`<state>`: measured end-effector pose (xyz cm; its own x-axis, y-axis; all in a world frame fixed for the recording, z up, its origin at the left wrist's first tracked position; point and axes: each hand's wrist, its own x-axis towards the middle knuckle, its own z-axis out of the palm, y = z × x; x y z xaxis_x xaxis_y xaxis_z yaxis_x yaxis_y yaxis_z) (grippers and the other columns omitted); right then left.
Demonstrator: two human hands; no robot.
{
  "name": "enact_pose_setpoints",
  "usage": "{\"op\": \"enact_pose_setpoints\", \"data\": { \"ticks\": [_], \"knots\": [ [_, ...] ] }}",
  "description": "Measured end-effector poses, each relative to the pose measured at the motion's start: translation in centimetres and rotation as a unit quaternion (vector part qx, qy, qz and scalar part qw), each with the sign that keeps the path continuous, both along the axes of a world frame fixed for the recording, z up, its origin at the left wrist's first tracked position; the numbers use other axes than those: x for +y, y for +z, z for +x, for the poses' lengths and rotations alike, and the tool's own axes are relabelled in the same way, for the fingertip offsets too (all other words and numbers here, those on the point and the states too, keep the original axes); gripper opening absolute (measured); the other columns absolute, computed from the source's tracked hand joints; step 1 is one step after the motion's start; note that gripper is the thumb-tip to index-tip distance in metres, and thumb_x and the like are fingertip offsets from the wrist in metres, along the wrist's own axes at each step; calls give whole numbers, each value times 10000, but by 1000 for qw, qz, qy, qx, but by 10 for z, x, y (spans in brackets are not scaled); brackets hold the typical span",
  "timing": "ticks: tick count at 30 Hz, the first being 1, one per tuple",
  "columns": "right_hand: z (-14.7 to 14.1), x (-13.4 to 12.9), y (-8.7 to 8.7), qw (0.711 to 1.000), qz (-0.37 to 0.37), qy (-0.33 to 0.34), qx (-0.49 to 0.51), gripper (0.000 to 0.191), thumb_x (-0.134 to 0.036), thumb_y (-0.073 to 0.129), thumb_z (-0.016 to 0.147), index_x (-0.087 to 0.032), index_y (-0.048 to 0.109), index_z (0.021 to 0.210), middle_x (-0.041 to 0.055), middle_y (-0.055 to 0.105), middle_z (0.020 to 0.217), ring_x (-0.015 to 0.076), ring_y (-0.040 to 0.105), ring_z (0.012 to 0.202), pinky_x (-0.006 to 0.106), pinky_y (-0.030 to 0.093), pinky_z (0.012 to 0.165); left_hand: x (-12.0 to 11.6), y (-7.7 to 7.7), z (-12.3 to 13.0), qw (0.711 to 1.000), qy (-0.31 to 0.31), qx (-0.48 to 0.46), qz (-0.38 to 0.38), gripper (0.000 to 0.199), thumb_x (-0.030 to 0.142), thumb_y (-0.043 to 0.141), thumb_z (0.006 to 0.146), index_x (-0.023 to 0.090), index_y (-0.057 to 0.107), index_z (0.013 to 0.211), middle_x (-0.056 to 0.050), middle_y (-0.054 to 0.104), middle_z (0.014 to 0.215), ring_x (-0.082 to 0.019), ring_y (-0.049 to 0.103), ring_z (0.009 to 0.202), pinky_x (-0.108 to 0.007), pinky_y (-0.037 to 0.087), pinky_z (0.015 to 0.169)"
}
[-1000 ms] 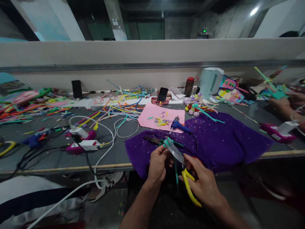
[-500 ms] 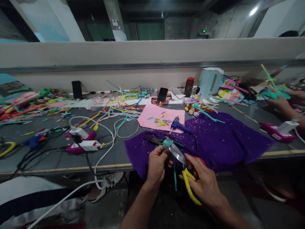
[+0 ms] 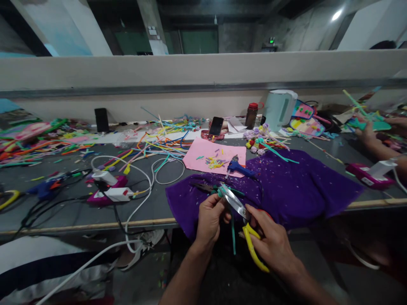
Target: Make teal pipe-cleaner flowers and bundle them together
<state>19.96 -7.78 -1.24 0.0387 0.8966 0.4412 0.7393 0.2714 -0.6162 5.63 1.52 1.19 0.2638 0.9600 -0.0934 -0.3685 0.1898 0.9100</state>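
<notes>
By the near edge of the purple cloth (image 3: 295, 186), I see a small teal piece (image 3: 220, 192) pinched in the left hand (image 3: 208, 218), the blades of the scissors (image 3: 235, 204) right at it. The right hand (image 3: 271, 237) is wrapped around their handles; a teal strand (image 3: 234, 237) hangs between the hands. Beyond them, a blue glue gun (image 3: 243, 170) rests partly on the pink sheet (image 3: 199, 151), and farther back on the bench (image 3: 159, 207) stands a pale kettle (image 3: 276, 111).

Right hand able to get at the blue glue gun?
Probably not as it stands: the right hand is busy gripping the scissors. The blue glue gun itself lies uncovered, partly on the pink sheet.
</notes>
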Motion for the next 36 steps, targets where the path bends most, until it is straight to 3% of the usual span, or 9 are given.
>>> {"op": "enact_pose_setpoints", "data": {
  "ticks": [8, 26, 29, 33, 36],
  "knots": [
    [1, 1, 0, 1000, 9, -5, -26, 550, -291, 594, 781, -194, 396, 1285, 42, 545, 845, 159, 556, 717, 269, 484, 640, 1, -2, -3, 1000, 6, 19, 8, 211, 328, 653, 698, 137, 562, 692, 57, 510, 458, -43, 457, 354, -135, 354, 347],
    [8, 2, -5, 996, 23, -3, -89, 543, -259, 524, 814, -192, 354, 1325, 83, 593, 918, 174, 589, 752, 269, 487, 627, 2, -1, -5, 1000, 2, 18, 6, 201, 322, 669, 671, 139, 590, 696, 53, 520, 433, -51, 458, 341, -140, 348, 343],
    [8, 0, -2, 999, 26, -2, -48, 527, -271, 550, 801, -193, 388, 1297, 67, 608, 886, 160, 596, 721, 253, 496, 629, 3, 0, -6, 1000, 3, 19, 10, 196, 318, 660, 687, 131, 602, 699, 45, 523, 427, -47, 450, 341, -138, 341, 346],
    [11, -4, 9, 999, 20, -25, 21, 532, -295, 598, 751, -198, 428, 1245, 72, 615, 1006, 181, 609, 844, 272, 504, 743, 5, 1, -7, 1000, -5, 4, 6, 195, 309, 651, 701, 120, 626, 740, 17, 578, 507, -32, 440, 351, -138, 334, 352],
    [11, -7, 12, 1000, -5, -18, 14, 528, -289, 584, 752, -191, 429, 1247, 59, 612, 942, 164, 606, 784, 255, 507, 695, 5, 1, -7, 1000, -7, -5, -2, 199, 305, 658, 693, 124, 630, 771, 7, 605, 573, -34, 454, 364, -141, 330, 347]
  ]
}}
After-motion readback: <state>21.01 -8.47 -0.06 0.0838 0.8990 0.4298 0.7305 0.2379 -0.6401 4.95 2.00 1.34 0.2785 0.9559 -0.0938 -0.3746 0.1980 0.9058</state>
